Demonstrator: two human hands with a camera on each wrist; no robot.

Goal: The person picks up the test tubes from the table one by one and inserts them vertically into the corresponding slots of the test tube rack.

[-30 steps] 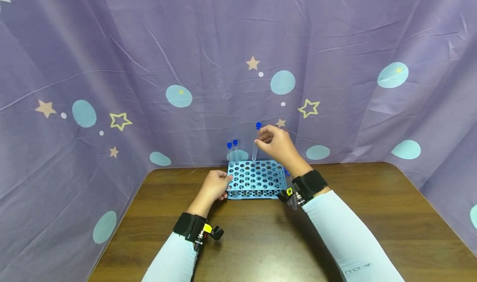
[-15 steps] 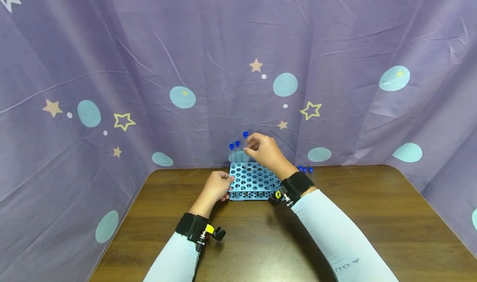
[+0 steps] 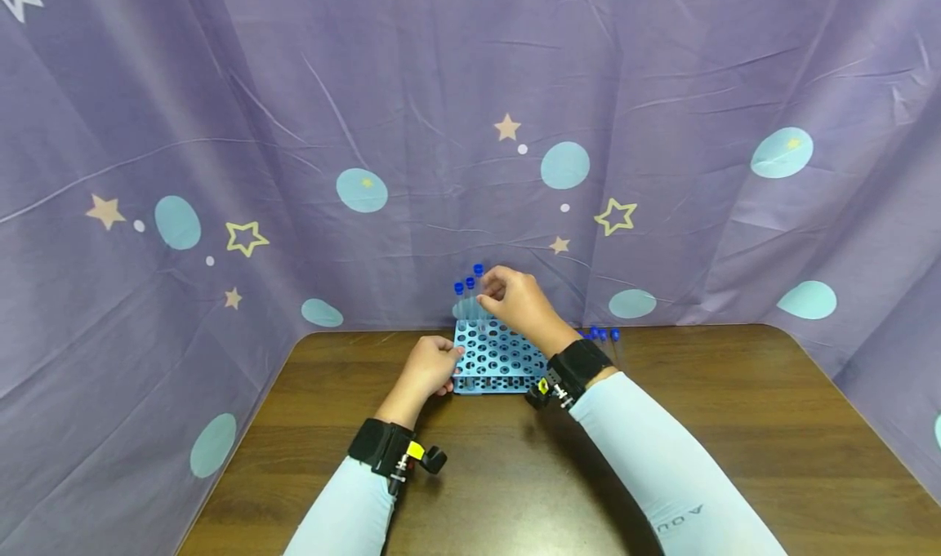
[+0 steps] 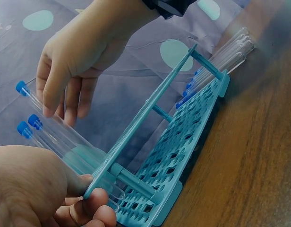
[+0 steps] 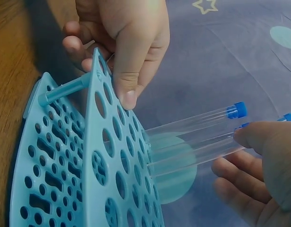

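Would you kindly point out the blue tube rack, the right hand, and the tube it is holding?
blue tube rack (image 3: 500, 366): head view, on its perforated top plate.
right hand (image 3: 520, 304): head view, on the back of the hand.
held tube (image 4: 21, 88): left wrist view, on its blue cap.

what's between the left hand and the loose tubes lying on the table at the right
The blue rack lies between the left hand and the loose tubes, with the right hand and its wrist reaching across above it; the head view shows this.
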